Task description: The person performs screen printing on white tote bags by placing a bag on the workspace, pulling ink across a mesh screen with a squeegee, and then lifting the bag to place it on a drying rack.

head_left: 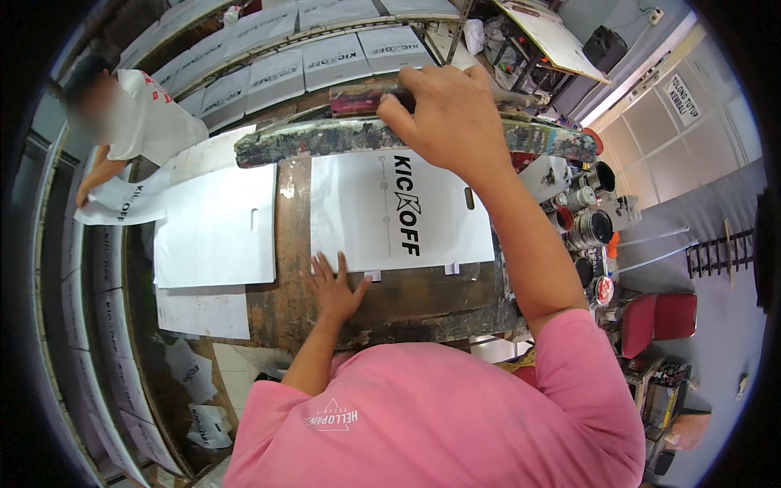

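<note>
1. White and printed, the bag [350,211] has its near-left corner under the fingertips of our left hand [329,289], which is spread wide.
2. Our right hand [455,118] curls over the paint-stained bar [297,140], beyond the bag toward the table's [291,220] far edge.
3. Our left is nearer: the bag lies ahead and rightward of it, its visible long axis running left to right.
4. Toward the table's left edge, we see a white stack [215,236].

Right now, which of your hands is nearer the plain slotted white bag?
Left. The left hand is just right of the plain white bag, at a corner of the printed bag; the right hand is farther off, at the paint-stained frame.
</note>
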`<state>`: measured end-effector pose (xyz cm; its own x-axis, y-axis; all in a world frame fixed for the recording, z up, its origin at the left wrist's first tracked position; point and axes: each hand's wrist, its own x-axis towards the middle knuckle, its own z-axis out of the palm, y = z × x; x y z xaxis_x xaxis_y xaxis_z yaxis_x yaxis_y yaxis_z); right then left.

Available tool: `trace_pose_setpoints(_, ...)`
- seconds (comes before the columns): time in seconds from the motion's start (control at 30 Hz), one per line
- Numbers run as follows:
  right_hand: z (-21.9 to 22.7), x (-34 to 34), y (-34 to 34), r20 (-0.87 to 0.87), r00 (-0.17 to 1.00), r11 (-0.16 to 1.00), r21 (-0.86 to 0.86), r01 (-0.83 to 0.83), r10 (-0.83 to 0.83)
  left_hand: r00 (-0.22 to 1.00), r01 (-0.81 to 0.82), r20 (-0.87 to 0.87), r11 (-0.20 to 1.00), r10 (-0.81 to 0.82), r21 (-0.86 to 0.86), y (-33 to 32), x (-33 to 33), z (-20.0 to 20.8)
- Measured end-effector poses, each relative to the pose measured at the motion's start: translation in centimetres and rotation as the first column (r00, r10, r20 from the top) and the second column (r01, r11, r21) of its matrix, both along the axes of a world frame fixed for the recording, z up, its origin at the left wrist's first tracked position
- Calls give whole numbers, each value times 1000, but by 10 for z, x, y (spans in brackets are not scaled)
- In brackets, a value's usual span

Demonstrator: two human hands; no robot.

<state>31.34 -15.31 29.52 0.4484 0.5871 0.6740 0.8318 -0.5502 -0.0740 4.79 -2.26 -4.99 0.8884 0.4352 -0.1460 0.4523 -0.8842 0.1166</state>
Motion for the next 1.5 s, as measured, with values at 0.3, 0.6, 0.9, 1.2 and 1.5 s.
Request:
trace_pose_setpoints(0.3,9,9,4,-29,999,998,49,-32,34,998,-48,-55,984,40,-169,-12,11,21)
trace_pose_setpoints(0.6,0,1,-1,-25,999,999,27,-27,27,689,43,675,916,262,-400,14,80,96)
trace_pose_setpoints(0.9,-1,-12,-3,-107,994,999,-33,1,-4,618,-218,672,910,408,-352,118,-64,20)
trace_pose_setpoints(1.2,3,-19,2,-83,997,997,-82,1,-8,682,-459,557,870,475,-180,241,-180,-1)
trace_pose_setpoints(1.5,-7,-26,2,-62,998,998,-60,4,-7,407,-904,155,422,900,-74,148,-102,-66)
